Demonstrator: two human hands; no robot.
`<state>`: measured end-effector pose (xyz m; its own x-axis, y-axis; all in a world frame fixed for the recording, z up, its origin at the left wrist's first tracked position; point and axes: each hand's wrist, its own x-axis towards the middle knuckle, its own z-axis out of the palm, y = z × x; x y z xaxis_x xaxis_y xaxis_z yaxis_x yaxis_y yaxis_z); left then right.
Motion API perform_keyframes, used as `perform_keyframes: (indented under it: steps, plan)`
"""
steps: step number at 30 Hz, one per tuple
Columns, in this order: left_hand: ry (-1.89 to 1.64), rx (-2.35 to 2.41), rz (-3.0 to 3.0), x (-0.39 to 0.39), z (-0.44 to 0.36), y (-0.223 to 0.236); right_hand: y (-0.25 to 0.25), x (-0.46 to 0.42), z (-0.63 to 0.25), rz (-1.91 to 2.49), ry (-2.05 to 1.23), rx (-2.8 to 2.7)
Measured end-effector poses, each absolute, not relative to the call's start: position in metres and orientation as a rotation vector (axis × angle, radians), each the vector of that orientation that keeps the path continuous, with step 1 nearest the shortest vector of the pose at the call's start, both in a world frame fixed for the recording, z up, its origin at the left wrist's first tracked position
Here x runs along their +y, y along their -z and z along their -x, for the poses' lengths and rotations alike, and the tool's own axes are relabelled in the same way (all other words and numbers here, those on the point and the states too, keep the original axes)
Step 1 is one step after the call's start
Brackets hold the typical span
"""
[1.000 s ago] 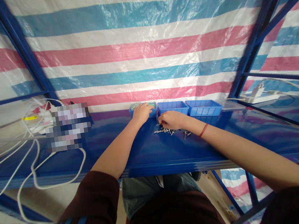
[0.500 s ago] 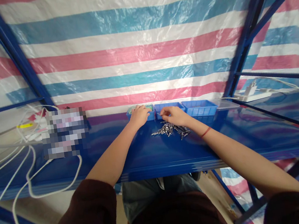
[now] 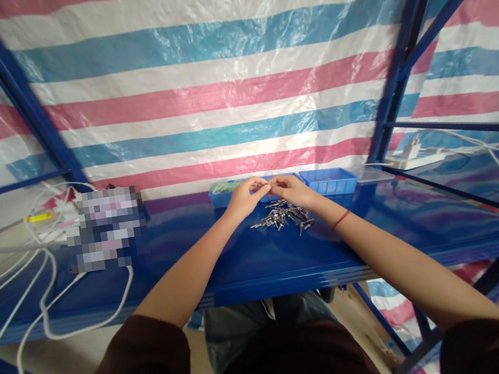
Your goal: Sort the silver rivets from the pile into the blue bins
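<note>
My left hand [image 3: 251, 195] and my right hand [image 3: 288, 190] meet fingertip to fingertip in front of the middle blue bin [image 3: 293, 175]. Both are closed in a pinch, and whatever lies between the fingers is too small to make out. Just below them, a loose pile of small silvery metal pins, like rivets [image 3: 280, 215], is spread on the blue shelf [image 3: 241, 257]. Left of the hands, the left blue bin [image 3: 219, 200] holds pale green pieces [image 3: 225, 187]. My right forearm carries a thin red band at the wrist.
The right blue bin [image 3: 329, 183] stands beside the middle one, with a clear plastic lid [image 3: 375, 173] near it. White cables [image 3: 44, 305] hang over the shelf's left end. A white power strip [image 3: 416, 159] lies at the right. Blue posts and striped sheeting stand behind.
My left hand has left the left bin and moved right to meet my right hand. The right hand stays near the middle bin; a thin piece seen in its fingers before is now hidden.
</note>
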<state>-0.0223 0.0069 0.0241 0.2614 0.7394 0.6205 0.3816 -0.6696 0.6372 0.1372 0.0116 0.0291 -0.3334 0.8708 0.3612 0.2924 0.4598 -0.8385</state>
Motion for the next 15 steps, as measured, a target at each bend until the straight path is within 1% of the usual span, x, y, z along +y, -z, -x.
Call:
perform_keyframes:
  steps: [7,15]
  plan:
    - [-1.447,1.039,-2.144,0.006,0.022,-0.026,-0.026,0.020,-0.143,0.867,-1.023,-1.885]
    - [-1.441,1.056,-2.210,0.003,0.021,-0.028,-0.020,0.029,-0.151,0.797,-0.997,-1.944]
